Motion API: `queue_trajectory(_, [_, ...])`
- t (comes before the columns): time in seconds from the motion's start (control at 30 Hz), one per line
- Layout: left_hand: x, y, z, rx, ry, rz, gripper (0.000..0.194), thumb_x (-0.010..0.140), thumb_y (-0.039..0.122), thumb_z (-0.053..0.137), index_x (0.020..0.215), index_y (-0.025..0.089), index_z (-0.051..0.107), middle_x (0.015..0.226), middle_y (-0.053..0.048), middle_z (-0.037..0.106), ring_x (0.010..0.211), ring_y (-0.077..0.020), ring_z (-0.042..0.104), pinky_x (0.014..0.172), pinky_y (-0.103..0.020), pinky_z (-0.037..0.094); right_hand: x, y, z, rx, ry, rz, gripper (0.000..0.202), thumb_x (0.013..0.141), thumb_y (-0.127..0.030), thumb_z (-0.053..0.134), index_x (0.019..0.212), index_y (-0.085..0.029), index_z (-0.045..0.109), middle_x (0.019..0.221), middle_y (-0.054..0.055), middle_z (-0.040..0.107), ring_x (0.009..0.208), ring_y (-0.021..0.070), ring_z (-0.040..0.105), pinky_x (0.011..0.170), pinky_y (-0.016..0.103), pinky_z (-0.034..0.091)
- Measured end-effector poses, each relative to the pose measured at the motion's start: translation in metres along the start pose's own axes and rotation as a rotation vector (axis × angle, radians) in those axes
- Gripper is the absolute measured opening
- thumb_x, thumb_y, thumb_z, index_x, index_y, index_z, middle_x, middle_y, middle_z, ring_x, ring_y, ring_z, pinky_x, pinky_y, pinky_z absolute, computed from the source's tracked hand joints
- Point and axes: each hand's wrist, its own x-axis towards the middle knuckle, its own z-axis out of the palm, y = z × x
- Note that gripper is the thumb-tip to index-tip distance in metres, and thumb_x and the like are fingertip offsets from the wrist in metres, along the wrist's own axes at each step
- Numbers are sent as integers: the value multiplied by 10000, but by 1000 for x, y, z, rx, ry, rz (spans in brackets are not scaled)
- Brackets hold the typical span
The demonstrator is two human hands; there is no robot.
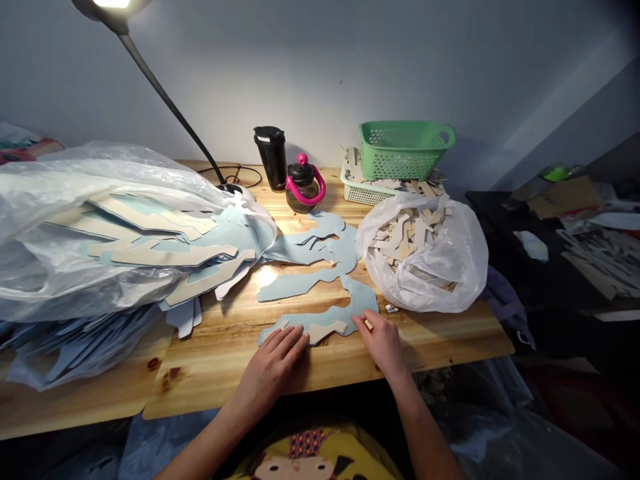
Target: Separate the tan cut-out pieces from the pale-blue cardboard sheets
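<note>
My left hand (280, 357) lies flat, fingers stretched out, on the near edge of a light blue cut-out piece (327, 315). Under and beside its fingers is a cream-coloured strip (323, 331) that rests on the blue piece. At the right end of that piece, my right hand (383, 343) is closed in a pinch. A small cream-coloured thing (369, 325) shows between its fingers; its kind is too small to tell. Just beyond lie another blue piece (295, 285) and overlapping blue pieces (345, 243).
A large clear bag (45, 253) of blue and cream pieces covers the left. A white bag (467, 247) of cream scraps stands right. Behind are a black tumbler (271, 160), a pink-handled bottle (301, 190), a green basket (400, 153) and a lamp (170, 103).
</note>
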Motion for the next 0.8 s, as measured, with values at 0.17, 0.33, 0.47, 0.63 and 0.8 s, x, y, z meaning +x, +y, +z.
queue_trajectory(0.17, [14,5,-1,-53,12,-24,252,948,164,490,1155,120,626,1258,-106,607,1138,-230,566,1000,-390,493,-3,-7,-4,128,-102,22,209,913,-361,601,833,-167,600,840,4,621,793,125,574,728,219,353])
queue_trajectory(0.33, [24,11,6,-108,15,-57,129,928,116,502,987,112,616,1212,-97,621,1122,-190,575,984,-317,499,-3,-18,4,114,-126,50,88,886,-236,613,847,-160,591,881,17,615,853,142,576,769,228,366])
queue_trajectory(0.47, [26,14,8,-92,-9,-73,151,925,123,511,1046,133,601,1187,-79,624,1072,-184,585,918,-309,516,-3,-19,4,153,-115,49,99,899,-221,574,826,-154,577,857,22,614,834,135,575,761,224,378])
queue_trajectory(0.63, [27,16,6,-88,-20,-100,185,933,128,494,1086,141,597,1186,-79,622,1077,-184,573,922,-308,507,-9,-34,1,357,-99,-24,110,855,-235,583,788,-149,590,767,1,609,686,87,550,656,184,399])
queue_trajectory(0.8, [28,17,3,-100,-34,-98,195,948,138,466,1088,147,602,1178,-79,626,1070,-178,576,916,-303,504,-9,-46,0,592,-158,-28,157,832,-292,595,792,-141,593,803,21,640,628,79,538,551,167,416])
